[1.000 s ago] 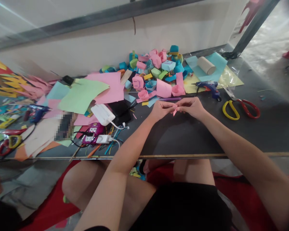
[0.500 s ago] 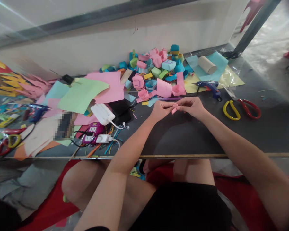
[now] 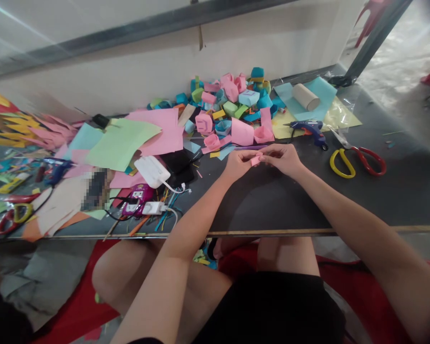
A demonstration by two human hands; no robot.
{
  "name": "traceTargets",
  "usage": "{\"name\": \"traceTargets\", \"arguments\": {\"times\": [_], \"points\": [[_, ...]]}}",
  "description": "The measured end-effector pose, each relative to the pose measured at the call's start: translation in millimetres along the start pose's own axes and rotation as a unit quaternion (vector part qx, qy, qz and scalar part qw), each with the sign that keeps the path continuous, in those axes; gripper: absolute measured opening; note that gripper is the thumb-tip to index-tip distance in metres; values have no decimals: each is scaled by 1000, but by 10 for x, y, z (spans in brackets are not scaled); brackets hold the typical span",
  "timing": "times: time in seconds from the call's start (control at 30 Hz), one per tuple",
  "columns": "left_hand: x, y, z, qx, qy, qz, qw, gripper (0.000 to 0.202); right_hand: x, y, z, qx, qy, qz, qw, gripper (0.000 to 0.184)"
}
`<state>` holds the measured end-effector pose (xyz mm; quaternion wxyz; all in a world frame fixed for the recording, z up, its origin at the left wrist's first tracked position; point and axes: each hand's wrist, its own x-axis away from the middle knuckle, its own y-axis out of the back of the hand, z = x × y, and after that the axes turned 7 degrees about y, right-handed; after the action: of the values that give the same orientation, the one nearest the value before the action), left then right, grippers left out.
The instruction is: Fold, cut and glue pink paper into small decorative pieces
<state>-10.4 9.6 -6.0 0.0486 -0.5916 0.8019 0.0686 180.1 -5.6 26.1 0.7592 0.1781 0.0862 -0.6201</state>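
Observation:
Between the fingertips of both hands is a small folded piece of pink paper (image 3: 255, 160), held just above the dark table (image 3: 272, 205). My left hand (image 3: 239, 162) pinches it from the left, and my right hand (image 3: 280, 157) grips its right side with thumb and fingers. Part of the paper is hidden by the fingers. Right behind the hands lie a pink paper cup shape (image 3: 242, 132) and a pink curled strip (image 3: 263, 134). A purple pen-like stick (image 3: 256, 147) lies partly covered by the hands.
To the right are a blue glue gun (image 3: 310, 128) and scissors (image 3: 344, 162) with yellow and red handles. A cardboard tube (image 3: 306, 97) rests on blue paper. Small folded paper pieces (image 3: 231, 107) are heaped at the back. Leftward lie paper sheets (image 3: 123, 143), a white charger (image 3: 152, 172) and a purple power strip (image 3: 138, 198).
The pink paper has turned a little between the fingers, and both hands have shifted slightly left. They still hold it together. The camera view has moved slightly.

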Motion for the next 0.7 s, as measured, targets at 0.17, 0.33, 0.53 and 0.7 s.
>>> {"name": "traceTargets", "arguments": {"times": [0.17,0.33,0.53,0.7], "points": [[-5,-11,1,15,9,-32,999,45,2,18,7,-20,-26,19,999,42],[35,-38,-31,-17,3,-44,999,36,-1,23,-14,-30,-29,25,999,43],[12,-110,-8,18,24,-30,999,37,-19,39,-87,-34,-31,2,999,46],[-13,-64,14,15,25,-13,999,34,-26,55,-89,-23,-26,2,999,45]]}}
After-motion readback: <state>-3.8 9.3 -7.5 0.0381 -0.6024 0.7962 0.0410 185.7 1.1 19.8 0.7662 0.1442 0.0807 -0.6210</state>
